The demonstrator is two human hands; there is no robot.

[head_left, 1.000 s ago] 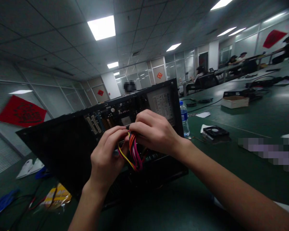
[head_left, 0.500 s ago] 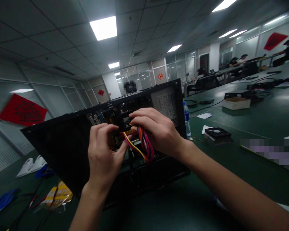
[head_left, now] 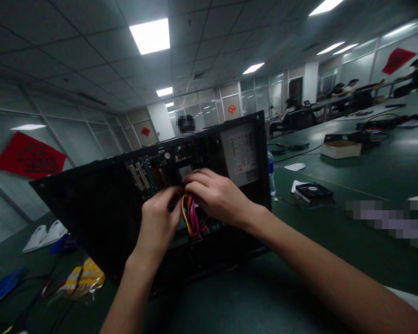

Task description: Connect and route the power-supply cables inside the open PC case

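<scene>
A black computer case [head_left: 100, 204] stands tilted on the green table, its open side towards me. Inside it show a motherboard [head_left: 170, 160] with pale slots and, at the upper right, a silver power supply [head_left: 241, 153] with a label. Both my hands meet at the middle of the opening around a looped bundle of power cables [head_left: 191, 218], yellow, magenta and orange. My left hand [head_left: 162, 211] pinches the bundle from the left. My right hand [head_left: 215, 192] is closed over its upper end, with the fingertips partly hidden. The cable loop hangs below the fingers.
Right of the case stand a water bottle [head_left: 271, 171], a black fan [head_left: 313, 190] and a shallow box [head_left: 341, 149]. To the left lie a yellow plastic packet [head_left: 85, 278], blue cloth [head_left: 3, 287] and white objects [head_left: 45, 236]. Several people sit farther back.
My left hand has moved right and closed on the cables, where before its fingers were apart. My right hand has shifted slightly left and down, and the cable loop has moved left.
</scene>
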